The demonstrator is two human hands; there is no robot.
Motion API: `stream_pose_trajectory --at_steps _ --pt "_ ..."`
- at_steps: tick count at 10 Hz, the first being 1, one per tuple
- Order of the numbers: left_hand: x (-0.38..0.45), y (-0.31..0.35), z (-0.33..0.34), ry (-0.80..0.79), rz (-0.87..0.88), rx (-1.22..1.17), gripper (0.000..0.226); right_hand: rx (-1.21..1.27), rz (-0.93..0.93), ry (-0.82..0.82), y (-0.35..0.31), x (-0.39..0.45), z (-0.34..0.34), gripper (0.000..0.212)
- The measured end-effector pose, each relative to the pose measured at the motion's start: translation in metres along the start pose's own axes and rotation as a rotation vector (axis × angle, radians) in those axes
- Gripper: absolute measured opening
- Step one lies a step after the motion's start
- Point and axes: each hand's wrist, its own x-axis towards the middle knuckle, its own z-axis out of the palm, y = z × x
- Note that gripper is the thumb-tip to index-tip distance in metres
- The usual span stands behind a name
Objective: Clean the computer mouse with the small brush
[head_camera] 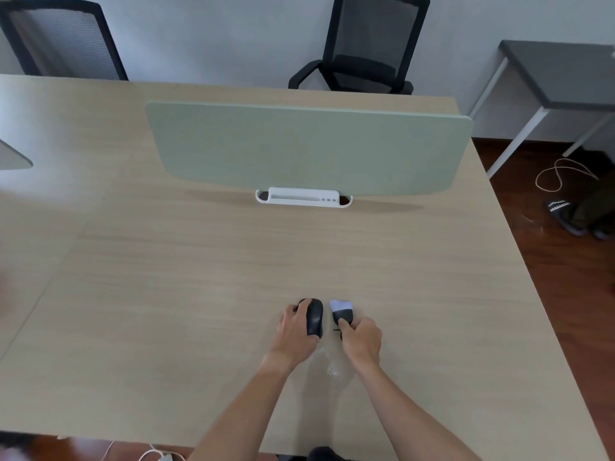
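Observation:
A black computer mouse (314, 316) lies on the light wooden desk (166, 277), near the front middle. My left hand (294, 331) wraps around its left side and holds it. Just to the right, my right hand (361, 337) grips the dark handle of a small brush (342, 311). The brush's pale bristles fan out toward the far side, a small gap away from the mouse. A thin black cord loop shows below the brush handle, by my fingers.
A green divider panel (306, 148) stands across the desk's middle on a white bracket tray (303, 196). Two black mesh chairs (362, 44) sit behind the desk. A grey side table (562, 74), a white cable and sandals are on the floor at right.

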Motion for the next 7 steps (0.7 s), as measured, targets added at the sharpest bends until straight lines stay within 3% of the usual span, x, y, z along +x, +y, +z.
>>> stream_pose_trajectory --at_steps 5,6,7 --pt "-0.001 -0.013 0.004 0.063 0.061 -0.06 0.073 0.009 -0.01 -0.013 0.009 0.009 0.008 0.027" --pt "-0.008 -0.014 0.0 0.161 0.109 -0.156 0.06 0.029 -0.002 -0.021 0.002 -0.004 -0.002 0.031" --pt "-0.011 -0.032 0.001 0.374 0.168 -0.117 0.038 0.074 -0.046 -0.002 -0.005 -0.017 -0.02 0.025"
